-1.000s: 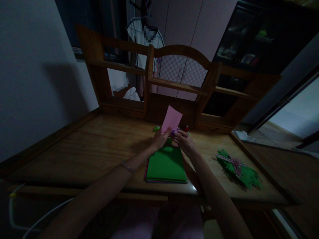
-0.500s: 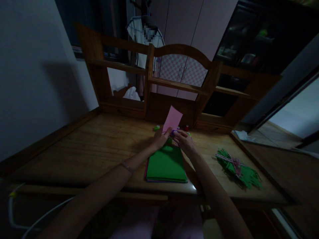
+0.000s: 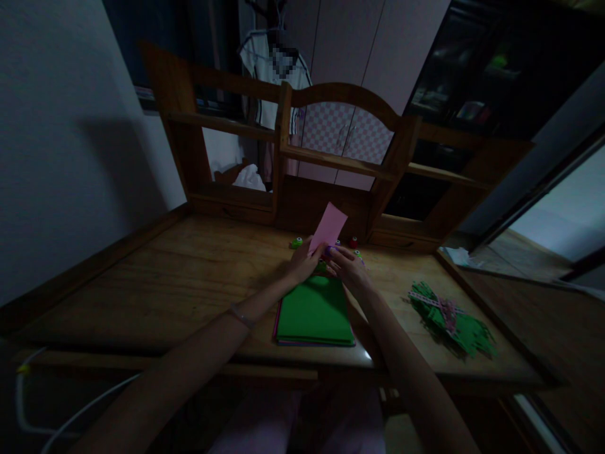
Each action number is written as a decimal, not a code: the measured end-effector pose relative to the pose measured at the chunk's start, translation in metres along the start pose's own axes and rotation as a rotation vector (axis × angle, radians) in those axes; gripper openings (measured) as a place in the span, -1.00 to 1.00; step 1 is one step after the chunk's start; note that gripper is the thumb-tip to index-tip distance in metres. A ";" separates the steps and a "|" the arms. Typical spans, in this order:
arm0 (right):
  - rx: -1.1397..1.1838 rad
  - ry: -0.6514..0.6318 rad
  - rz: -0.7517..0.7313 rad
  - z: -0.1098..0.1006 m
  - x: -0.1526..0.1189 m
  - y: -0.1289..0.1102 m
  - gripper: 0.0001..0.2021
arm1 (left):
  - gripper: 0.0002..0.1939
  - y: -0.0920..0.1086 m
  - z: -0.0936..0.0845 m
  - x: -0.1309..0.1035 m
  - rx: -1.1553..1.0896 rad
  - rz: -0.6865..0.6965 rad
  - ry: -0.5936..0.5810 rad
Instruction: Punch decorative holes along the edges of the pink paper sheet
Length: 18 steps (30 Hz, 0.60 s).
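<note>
My left hand [image 3: 305, 260] is closed on the lower end of a pink sheet of paper [image 3: 329, 226], which tilts up and to the right. Against the sheet's lower right corner, my right hand [image 3: 348, 268] pinches a small purple item [image 3: 330, 251]. Both hands are nearly touching, just above the far edge of a stack of paper with a green sheet [image 3: 316, 312] on top. Small green [image 3: 296, 242] and red [image 3: 353, 241] objects lie around the hands, some partly hidden by the fingers.
To the right on the wooden table [image 3: 212, 271] lies a green paper bundle [image 3: 454, 321] with pink strips across it. A wooden shelf unit [image 3: 331, 157] stands along the table's back edge. A white cable [image 3: 89, 403] hangs at the lower left.
The pink sheet has shifted slightly to the right and looks a little narrower. Both hands stay in nearly the same place.
</note>
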State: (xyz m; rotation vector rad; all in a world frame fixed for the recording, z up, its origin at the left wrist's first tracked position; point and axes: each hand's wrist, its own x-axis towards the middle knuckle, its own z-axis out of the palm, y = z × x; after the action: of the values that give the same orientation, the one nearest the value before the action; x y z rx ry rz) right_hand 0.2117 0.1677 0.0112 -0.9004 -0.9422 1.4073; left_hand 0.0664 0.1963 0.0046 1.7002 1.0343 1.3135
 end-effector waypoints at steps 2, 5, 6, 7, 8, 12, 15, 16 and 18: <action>0.017 -0.016 -0.001 0.000 -0.001 -0.001 -0.68 | -0.56 -0.003 0.000 0.002 0.030 0.043 -0.008; 0.032 -0.020 0.000 0.001 -0.002 -0.002 -0.68 | -0.57 -0.007 0.001 0.004 0.057 0.076 0.025; 0.035 -0.019 -0.001 0.002 -0.002 -0.002 -0.68 | -0.58 -0.007 0.002 0.004 0.056 0.083 0.043; 0.036 -0.019 0.001 0.002 -0.002 -0.002 -0.67 | -0.59 -0.008 0.002 0.005 0.052 0.090 0.057; 0.037 -0.018 0.002 0.002 -0.001 -0.002 -0.67 | -0.60 -0.008 0.002 0.005 0.047 0.099 0.065; 0.040 -0.002 0.003 0.002 0.000 -0.002 -0.67 | -0.63 -0.007 0.002 0.004 0.039 0.115 0.066; 0.050 0.005 0.012 0.002 -0.001 -0.003 -0.66 | -0.62 -0.006 0.001 0.003 0.050 0.110 0.049; 0.052 0.002 0.015 0.002 -0.002 -0.003 -0.66 | -0.61 -0.006 0.001 0.003 0.049 0.111 0.044; 0.049 -0.008 0.014 0.002 -0.003 -0.004 -0.67 | -0.60 -0.006 0.001 0.003 0.044 0.106 0.043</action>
State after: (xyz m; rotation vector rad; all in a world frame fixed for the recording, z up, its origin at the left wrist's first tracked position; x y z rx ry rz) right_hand 0.2112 0.1651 0.0159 -0.8669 -0.9052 1.4404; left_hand 0.0673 0.2015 -0.0002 1.7878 1.0163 1.4091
